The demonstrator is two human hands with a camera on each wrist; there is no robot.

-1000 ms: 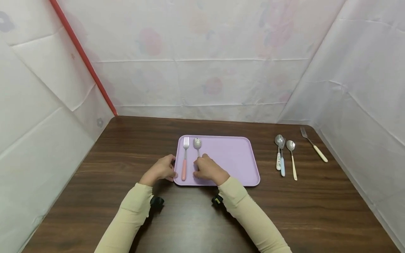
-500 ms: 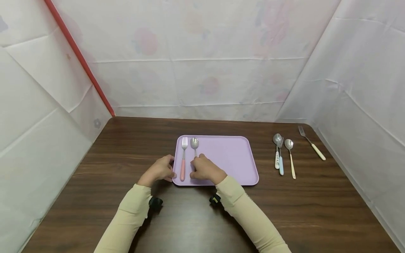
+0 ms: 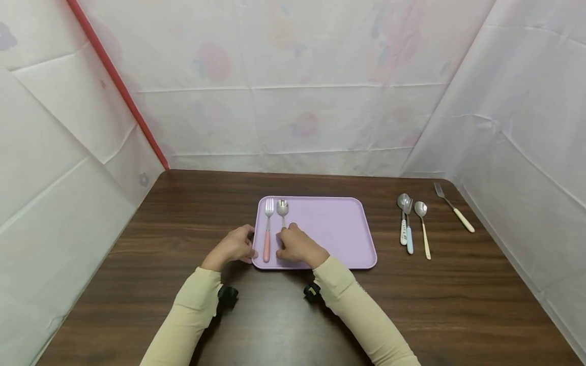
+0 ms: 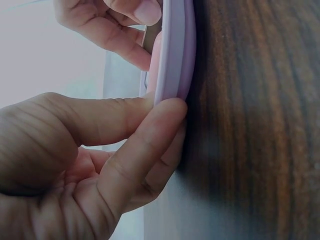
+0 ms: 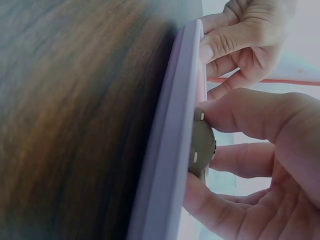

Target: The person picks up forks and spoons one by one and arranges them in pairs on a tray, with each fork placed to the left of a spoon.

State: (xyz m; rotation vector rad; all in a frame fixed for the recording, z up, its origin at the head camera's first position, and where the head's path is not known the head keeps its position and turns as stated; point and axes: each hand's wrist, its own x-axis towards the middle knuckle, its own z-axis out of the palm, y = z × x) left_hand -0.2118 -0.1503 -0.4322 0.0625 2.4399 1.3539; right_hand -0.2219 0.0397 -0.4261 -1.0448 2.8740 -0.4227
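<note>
My left hand pinches the left rim of a lilac tray between thumb and fingers, as the left wrist view shows. A fork with a pink handle lies along the tray's left side, tines pointing away. Just right of it lies a spoon, its bowl also at the far end. My right hand holds the spoon's olive-green handle between thumb and fingers, low over the tray. From the head view most of that handle is hidden under the hand.
On the dark wooden table, right of the tray, lie a spoon with a patterned white handle, a blue-handled fork, a cream-handled spoon and a cream-handled fork. White sheets hang around the table.
The spoon in my right hand has shifted slightly left, closer to the pink fork. My left hand stays at the tray's rim. The head view sways a little.
</note>
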